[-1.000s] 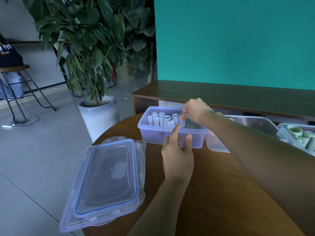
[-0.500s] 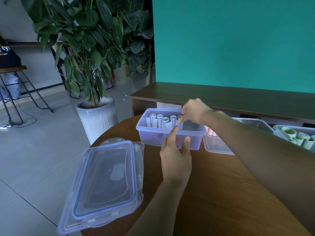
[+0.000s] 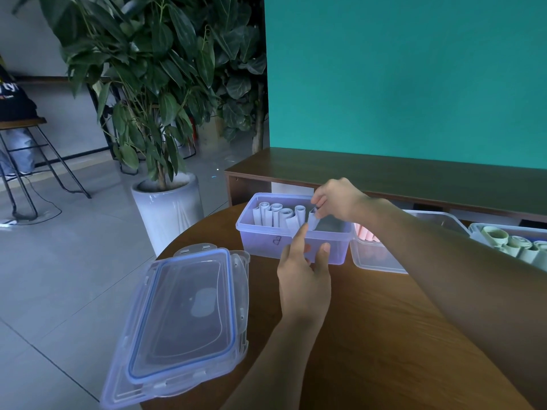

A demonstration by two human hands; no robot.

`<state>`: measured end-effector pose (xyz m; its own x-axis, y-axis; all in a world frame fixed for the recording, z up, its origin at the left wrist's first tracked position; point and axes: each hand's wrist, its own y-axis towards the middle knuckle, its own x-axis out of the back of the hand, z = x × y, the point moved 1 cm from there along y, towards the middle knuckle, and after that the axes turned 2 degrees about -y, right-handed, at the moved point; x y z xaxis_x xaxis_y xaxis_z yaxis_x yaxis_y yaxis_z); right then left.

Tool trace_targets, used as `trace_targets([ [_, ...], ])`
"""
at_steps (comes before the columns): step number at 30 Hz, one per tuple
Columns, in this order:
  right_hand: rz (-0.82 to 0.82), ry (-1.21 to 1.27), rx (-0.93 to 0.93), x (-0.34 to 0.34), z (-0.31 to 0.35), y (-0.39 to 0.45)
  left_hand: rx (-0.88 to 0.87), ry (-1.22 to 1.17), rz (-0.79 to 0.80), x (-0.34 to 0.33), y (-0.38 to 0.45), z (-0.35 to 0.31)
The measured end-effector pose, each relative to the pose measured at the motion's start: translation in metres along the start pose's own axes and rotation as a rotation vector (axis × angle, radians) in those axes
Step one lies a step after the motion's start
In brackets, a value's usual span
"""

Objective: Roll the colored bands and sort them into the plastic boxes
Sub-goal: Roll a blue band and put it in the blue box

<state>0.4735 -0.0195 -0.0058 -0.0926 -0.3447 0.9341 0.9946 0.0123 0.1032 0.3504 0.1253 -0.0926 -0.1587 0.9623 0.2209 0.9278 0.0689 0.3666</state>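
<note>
My right hand point(image 3: 340, 199) pinches rolled pale band point(image 3: 313, 221) over purple box point(image 3: 266, 241), beside standing rolls point(image 3: 278, 216). Left hand point(image 3: 305, 279) loosely spread, index on box rim, steadying. I judge: seat roll upright, snug against row, release slowly so it stays wound.

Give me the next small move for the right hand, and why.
Probably lower and release: the right hand pinches a pale roll tilted at the end of the standing row inside the left box, while the left hand touches that box's front wall.
</note>
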Motion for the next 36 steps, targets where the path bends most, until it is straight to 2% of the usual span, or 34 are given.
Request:
trace_targets([
  [21,-0.023,-0.111,0.139,-0.0054,-0.0055,0.0064,0.017,-0.001,0.027,0.0004,-0.0003,-0.0016],
  [36,-0.064,-0.107,0.083,-0.0057,-0.0062,0.0077,0.039,-0.009,0.041,0.0002,-0.0017,-0.0033],
])
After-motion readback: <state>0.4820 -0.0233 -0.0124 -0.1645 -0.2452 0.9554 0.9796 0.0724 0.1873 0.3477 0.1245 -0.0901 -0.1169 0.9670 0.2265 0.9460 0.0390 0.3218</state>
